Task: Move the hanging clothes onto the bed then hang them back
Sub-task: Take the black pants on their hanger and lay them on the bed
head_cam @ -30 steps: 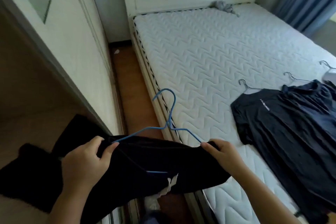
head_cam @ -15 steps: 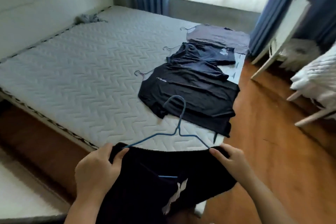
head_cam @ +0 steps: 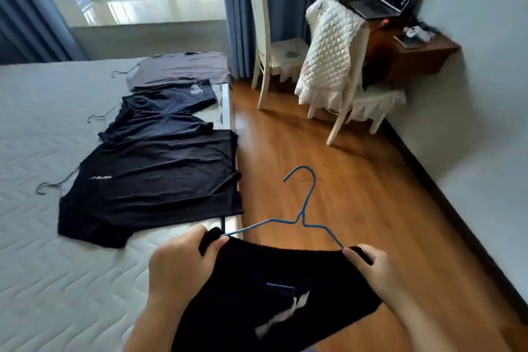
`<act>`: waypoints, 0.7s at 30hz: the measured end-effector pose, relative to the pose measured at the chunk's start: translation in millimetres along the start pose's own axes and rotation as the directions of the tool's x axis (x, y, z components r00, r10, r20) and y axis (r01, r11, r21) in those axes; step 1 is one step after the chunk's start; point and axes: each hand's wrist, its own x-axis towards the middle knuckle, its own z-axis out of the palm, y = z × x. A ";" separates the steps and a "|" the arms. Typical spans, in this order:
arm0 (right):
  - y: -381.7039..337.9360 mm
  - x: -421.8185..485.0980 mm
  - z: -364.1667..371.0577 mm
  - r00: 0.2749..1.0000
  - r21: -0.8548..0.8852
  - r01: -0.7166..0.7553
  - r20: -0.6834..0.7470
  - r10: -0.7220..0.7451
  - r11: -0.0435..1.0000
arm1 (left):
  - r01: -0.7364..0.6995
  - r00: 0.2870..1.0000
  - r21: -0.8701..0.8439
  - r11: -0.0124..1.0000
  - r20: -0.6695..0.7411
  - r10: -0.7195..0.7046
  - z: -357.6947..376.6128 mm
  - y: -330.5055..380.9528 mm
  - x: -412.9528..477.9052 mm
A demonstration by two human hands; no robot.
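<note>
I hold a black garment [head_cam: 274, 294] with a white mark, hung on a blue wire hanger [head_cam: 303, 208]. My left hand [head_cam: 180, 266] grips its left shoulder and my right hand [head_cam: 371, 266] grips its right shoulder, over the foot corner of the bed [head_cam: 43, 266] and the floor beside it. Three garments on hangers lie in a row along the bed's right side: a black shirt [head_cam: 154, 180] nearest, a dark navy shirt [head_cam: 163, 111] behind it, and a grey shirt [head_cam: 183, 66] farthest.
Wooden floor [head_cam: 343, 180] runs along the right of the bed. Two white chairs stand beyond, one [head_cam: 265, 46] near the blue curtain, one [head_cam: 337, 66] draped with a white quilted cloth. A wooden desk [head_cam: 414, 51] with a laptop sits in the far right corner.
My view has swung right, from the wardrobe side to the foot of the bed and the chairs. Both hands keep hold of the black garment on its blue hanger.
</note>
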 end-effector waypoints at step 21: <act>-35.9 -4.8 81.5 0.844 -0.265 0.177 0.536 -0.008 0.948 | 0.588 0.805 -0.047 0.808 0.135 -0.578 5.5 -87.1 -112.4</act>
